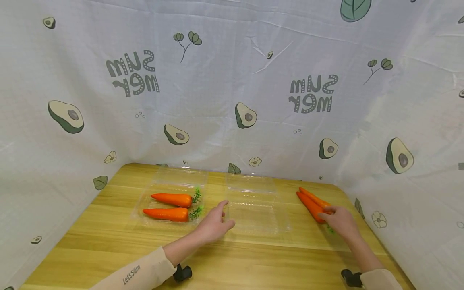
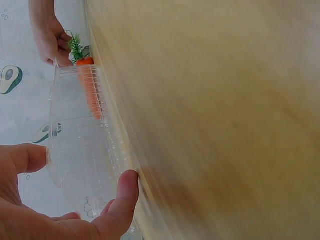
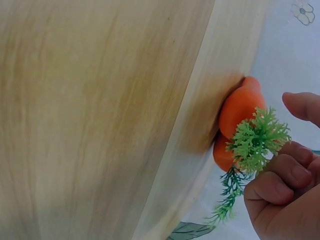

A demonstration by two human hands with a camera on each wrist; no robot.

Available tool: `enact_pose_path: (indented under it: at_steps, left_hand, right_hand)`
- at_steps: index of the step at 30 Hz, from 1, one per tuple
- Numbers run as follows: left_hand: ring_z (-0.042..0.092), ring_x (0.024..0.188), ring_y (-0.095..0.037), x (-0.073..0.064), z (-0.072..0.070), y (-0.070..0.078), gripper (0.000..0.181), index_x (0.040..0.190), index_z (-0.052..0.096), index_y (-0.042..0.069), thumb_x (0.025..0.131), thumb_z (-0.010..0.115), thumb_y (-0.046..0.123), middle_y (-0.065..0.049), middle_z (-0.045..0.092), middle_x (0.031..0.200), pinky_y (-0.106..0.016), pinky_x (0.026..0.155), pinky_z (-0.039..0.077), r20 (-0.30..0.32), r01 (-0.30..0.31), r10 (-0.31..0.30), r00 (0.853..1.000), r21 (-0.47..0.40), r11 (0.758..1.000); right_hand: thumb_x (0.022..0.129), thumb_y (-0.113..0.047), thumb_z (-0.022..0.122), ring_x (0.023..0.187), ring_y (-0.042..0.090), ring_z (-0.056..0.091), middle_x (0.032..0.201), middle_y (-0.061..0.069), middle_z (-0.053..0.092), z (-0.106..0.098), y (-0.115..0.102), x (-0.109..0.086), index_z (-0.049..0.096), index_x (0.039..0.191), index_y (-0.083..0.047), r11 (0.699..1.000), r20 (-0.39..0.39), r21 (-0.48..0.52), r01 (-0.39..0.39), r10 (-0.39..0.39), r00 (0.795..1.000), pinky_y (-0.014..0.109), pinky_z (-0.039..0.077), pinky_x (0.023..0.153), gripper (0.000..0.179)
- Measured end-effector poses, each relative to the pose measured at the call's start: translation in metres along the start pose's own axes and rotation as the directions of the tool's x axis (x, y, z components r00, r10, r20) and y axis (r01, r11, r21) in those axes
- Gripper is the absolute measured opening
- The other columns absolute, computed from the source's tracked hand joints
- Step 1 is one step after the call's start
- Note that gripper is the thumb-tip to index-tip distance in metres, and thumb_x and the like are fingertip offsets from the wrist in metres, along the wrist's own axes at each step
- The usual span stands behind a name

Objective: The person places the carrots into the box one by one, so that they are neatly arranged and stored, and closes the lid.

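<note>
Two orange carrots (image 1: 311, 206) with green leafy tops lie side by side at the table's right. Over their leafy ends is my right hand (image 1: 340, 221). In the right wrist view its thumb stands apart from the carrots (image 3: 242, 112), and several fingers bend in beside the leaves (image 3: 257, 140). My left hand (image 1: 214, 225) is at the left edge of a clear plastic box (image 1: 253, 215), thumb and forefinger spread. The left wrist view shows these fingers around the side of the clear box (image 2: 80, 135), holding nothing.
Left of my left hand, another clear plastic box (image 1: 139, 209) holds two carrots (image 1: 166, 214), tops pointing right. Both boxes have lids (image 1: 250, 183) folded back. A printed white curtain (image 1: 217, 80) encloses the wooden table (image 1: 232, 262) at the back and sides.
</note>
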State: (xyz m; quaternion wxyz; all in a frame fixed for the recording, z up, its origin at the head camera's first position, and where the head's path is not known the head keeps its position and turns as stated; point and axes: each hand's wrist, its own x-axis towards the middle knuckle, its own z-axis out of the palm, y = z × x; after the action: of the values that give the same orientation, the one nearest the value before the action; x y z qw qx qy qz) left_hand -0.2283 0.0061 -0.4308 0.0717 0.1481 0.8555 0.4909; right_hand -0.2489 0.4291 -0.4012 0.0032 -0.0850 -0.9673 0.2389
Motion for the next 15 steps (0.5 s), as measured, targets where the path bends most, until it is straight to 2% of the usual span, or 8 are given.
enact_pose_path:
  at_steps: [9, 15]
  left_hand:
    - [0.059, 0.120, -0.039, -0.0002, 0.0001, 0.0005, 0.074, 0.157, 0.031, 0.006, 0.095, 0.067, 0.026, -0.026, 0.054, 0.139, -0.058, 0.094, 0.050, -0.004, -0.001, 0.001, 1.000, 0.008, 1.000]
    - [0.058, 0.122, -0.039, 0.0003, 0.0006, 0.0000, 0.073, 0.156, 0.031, 0.007, 0.095, 0.066, 0.026, -0.026, 0.054, 0.138, -0.058, 0.095, 0.049, -0.006, 0.000, 0.000, 1.000, 0.013, 1.000]
  right_hand:
    - [0.095, -0.041, 0.063, 0.115, 0.055, 0.052, 0.137, 0.042, 0.047, -0.0027, 0.0030, -0.0004, 0.055, 0.132, 0.015, 0.999, 0.000, -0.038, -0.014, 0.014, 1.000, 0.059, 0.047, 0.090, 0.068]
    - [0.093, -0.041, 0.066, 0.104, 0.048, 0.058, 0.132, 0.042, 0.051, -0.0041, 0.0046, -0.0010, 0.060, 0.126, 0.014, 0.998, -0.008, -0.065, -0.014, 0.013, 1.000, 0.051, 0.049, 0.080, 0.065]
